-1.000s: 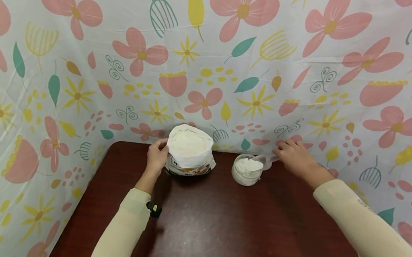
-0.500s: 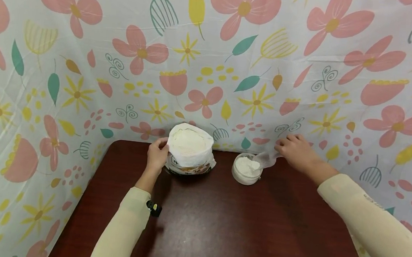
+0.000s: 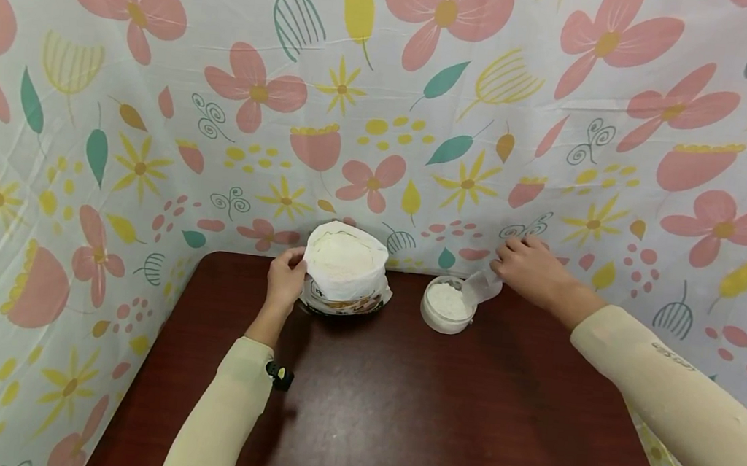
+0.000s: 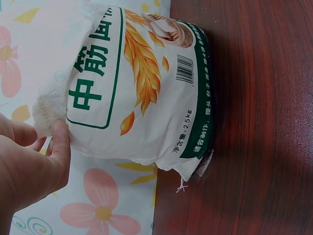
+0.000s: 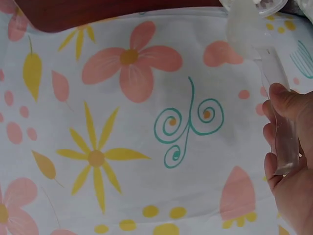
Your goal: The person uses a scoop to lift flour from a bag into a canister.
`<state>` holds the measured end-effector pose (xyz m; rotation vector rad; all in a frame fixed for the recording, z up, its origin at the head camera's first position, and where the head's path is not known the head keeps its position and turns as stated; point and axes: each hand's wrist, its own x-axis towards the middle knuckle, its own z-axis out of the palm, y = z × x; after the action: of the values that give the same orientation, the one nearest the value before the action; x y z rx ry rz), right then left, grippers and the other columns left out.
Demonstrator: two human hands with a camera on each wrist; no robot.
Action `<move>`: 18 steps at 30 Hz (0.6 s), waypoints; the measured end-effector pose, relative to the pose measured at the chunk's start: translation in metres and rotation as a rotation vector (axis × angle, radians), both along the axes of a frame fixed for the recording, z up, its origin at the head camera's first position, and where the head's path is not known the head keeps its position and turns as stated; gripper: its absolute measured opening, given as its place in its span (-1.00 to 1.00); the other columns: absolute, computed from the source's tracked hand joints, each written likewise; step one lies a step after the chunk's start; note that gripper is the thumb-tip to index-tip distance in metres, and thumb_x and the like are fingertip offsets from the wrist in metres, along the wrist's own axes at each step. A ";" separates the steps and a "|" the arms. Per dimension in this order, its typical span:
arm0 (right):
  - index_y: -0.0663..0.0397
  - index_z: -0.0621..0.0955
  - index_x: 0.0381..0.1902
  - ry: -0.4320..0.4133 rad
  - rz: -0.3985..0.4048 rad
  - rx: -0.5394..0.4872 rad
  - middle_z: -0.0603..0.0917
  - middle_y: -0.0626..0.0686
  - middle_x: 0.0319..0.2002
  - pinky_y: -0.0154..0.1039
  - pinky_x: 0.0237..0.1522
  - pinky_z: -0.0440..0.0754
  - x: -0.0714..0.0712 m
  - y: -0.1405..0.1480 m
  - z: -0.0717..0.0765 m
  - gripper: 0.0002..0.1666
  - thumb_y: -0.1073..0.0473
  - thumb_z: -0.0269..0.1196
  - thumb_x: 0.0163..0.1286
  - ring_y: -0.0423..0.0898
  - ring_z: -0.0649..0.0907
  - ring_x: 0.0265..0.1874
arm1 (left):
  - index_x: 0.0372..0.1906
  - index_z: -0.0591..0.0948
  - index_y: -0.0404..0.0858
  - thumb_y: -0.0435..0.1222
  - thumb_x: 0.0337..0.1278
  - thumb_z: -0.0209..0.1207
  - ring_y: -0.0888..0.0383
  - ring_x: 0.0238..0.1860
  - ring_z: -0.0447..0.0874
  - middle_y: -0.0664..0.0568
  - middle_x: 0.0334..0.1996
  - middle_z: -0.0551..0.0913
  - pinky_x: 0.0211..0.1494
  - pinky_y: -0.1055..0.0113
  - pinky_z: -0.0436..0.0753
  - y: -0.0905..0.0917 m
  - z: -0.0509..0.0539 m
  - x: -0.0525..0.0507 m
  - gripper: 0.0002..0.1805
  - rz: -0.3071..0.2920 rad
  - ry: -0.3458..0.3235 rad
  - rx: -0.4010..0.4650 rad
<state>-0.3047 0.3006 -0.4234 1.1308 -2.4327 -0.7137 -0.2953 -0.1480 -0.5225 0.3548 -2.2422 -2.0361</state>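
Observation:
An open bag of white powder [image 3: 347,264] stands upright near the table's back edge. My left hand [image 3: 285,282] pinches its rim at the left; the left wrist view shows the thumb and fingers on the rim of the printed bag [image 4: 142,83]. To the right of the bag is a clear round container [image 3: 443,319] holding white powder. My right hand [image 3: 531,272] grips the handle of a clear scoop [image 3: 484,285], whose head is tilted at the container's right rim. In the right wrist view my fingers [image 5: 288,112] wrap round the clear handle [image 5: 285,142].
The dark red-brown table [image 3: 386,409] extends toward me in front of the bag and container. A floral cloth [image 3: 382,117] hangs right behind the table's back edge and along its left side. A small black item [image 3: 279,376] is on my left wrist.
The scoop has tipped over the container and its white powder has dropped in, leaving the scoop's head looking nearly bare. My left hand has stayed on the bag's rim.

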 end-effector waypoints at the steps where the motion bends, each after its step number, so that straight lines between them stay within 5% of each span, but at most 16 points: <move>1: 0.04 0.68 -0.41 0.003 -0.002 0.011 0.57 0.06 -0.39 -0.11 -0.32 0.36 0.000 0.000 0.000 -0.83 0.37 0.47 0.25 0.05 0.44 -0.34 | 0.30 0.58 -0.34 -0.43 0.54 0.03 0.00 -0.08 0.65 -0.27 0.09 0.58 0.27 -0.14 0.66 0.000 0.000 0.000 -0.64 0.002 0.001 0.002; 9: 0.05 0.68 -0.40 -0.012 -0.007 0.013 0.58 0.06 -0.37 -0.11 -0.30 0.37 0.002 -0.001 0.004 -0.85 0.30 0.49 0.23 0.05 0.46 -0.29 | 0.30 0.58 -0.34 -0.43 0.54 0.03 0.02 -0.11 0.65 -0.27 0.07 0.58 0.25 -0.11 0.69 0.001 0.001 0.000 -0.64 0.004 -0.002 -0.001; 18: 0.10 0.75 -0.09 -0.070 -0.054 -0.118 0.70 0.13 -0.11 0.07 -0.14 0.59 0.010 0.013 -0.002 -0.69 0.38 0.50 0.19 0.18 0.60 -0.05 | 0.30 0.59 -0.32 -0.41 0.55 0.03 0.04 -0.10 0.65 -0.24 0.07 0.59 -0.04 0.32 0.76 0.000 0.000 0.000 -0.64 0.001 -0.013 -0.016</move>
<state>-0.2947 0.3137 -0.4255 1.0651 -2.5353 -0.5464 -0.2956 -0.1480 -0.5224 0.3690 -2.2642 -2.0199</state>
